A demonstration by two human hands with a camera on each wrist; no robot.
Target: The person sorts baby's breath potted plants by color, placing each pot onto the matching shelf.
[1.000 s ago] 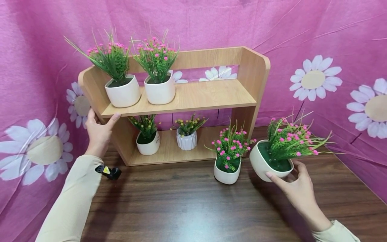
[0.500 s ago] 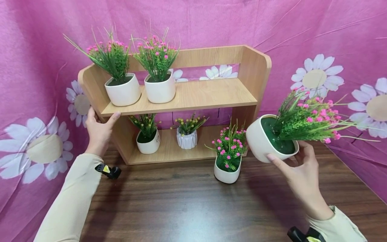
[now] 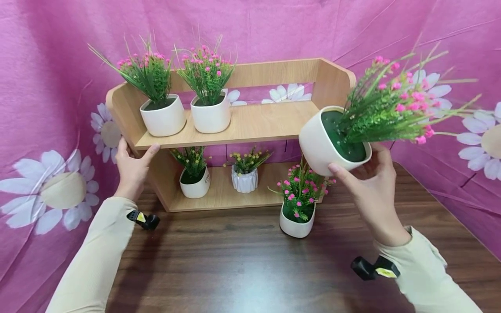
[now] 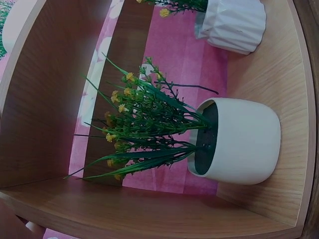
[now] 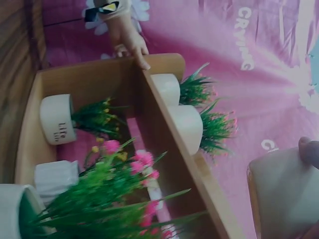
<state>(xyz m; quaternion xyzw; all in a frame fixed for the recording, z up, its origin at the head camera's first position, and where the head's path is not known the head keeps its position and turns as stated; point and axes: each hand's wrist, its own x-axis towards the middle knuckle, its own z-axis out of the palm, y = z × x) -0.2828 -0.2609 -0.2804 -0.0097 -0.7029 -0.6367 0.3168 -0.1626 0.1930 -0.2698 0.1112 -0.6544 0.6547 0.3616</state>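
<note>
My right hand point(image 3: 373, 189) holds a white potted plant point(image 3: 318, 143) with pink flowers, thumb on the near side of the pot and fingers around its far side. The pot hangs in the air, tilted right, before the right end of the wooden shelf point(image 3: 270, 119). In the right wrist view that pot point(image 5: 286, 199) shows at the lower right. My left hand point(image 3: 133, 167) grips the shelf's left side, its thumb by the upper board's front edge. Two pink-flowered potted plants, the left one point(image 3: 162, 115) and its neighbour point(image 3: 211, 113), stand upright on the upper board.
On the lower board are a "Life" pot point(image 3: 195, 182) and a ridged white pot point(image 3: 245, 179), both with yellow flowers. Another pink-flowered pot point(image 3: 297, 226) stands on the dark wooden table point(image 3: 219, 261), in front of the shelf's right end. A pink curtain point(image 3: 274, 26) hangs behind.
My right hand has lifted the tilted potted plant from near the table to about upper-board height, lately moving it left toward the shelf. My left hand stays on the shelf's side.
</note>
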